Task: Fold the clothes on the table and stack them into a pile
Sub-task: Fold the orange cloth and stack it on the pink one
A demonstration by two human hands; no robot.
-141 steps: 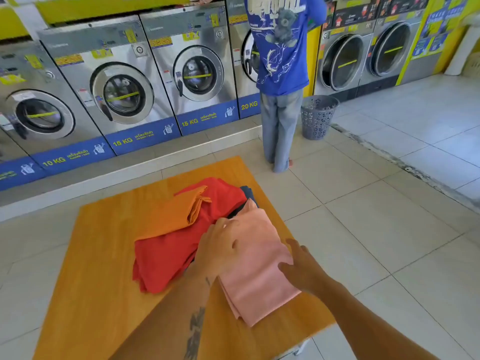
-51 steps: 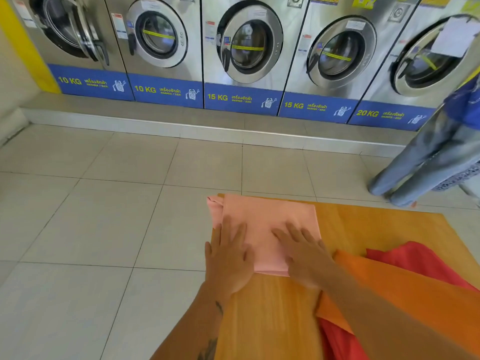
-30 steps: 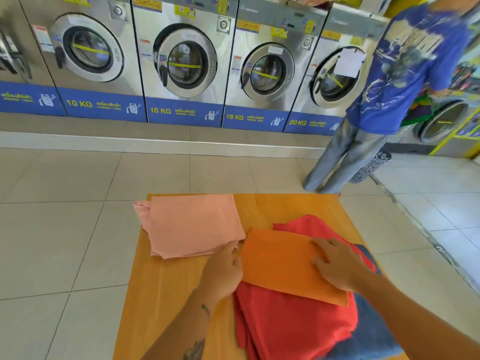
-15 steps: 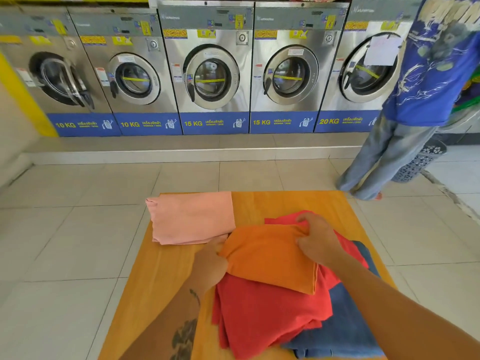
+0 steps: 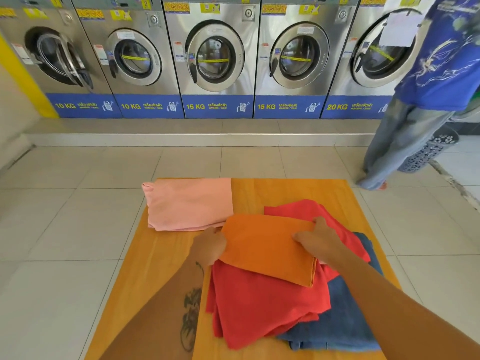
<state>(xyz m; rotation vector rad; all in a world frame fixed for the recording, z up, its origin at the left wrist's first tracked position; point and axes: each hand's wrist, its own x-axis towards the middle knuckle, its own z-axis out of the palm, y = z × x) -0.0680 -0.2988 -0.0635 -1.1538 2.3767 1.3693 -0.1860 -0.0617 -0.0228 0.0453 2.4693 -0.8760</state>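
Both hands' fingers grip, seemingly, the orange cloth [image 5: 270,245] on a wooden table [image 5: 161,255] facing washing machines [image 5: 215,55].

garments [image 5: 189,203]: 4 | washers [image 5: 215,58]: 5 | hands [image 5: 210,246]: 2 | table [image 5: 161,268]: 1

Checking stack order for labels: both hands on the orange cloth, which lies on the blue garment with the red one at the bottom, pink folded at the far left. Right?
Order is wrong. In the head view the orange cloth lies on the red garment, and the blue garment is at the bottom. Left hand and right hand are both on the orange; the pink cloth is folded at far left.
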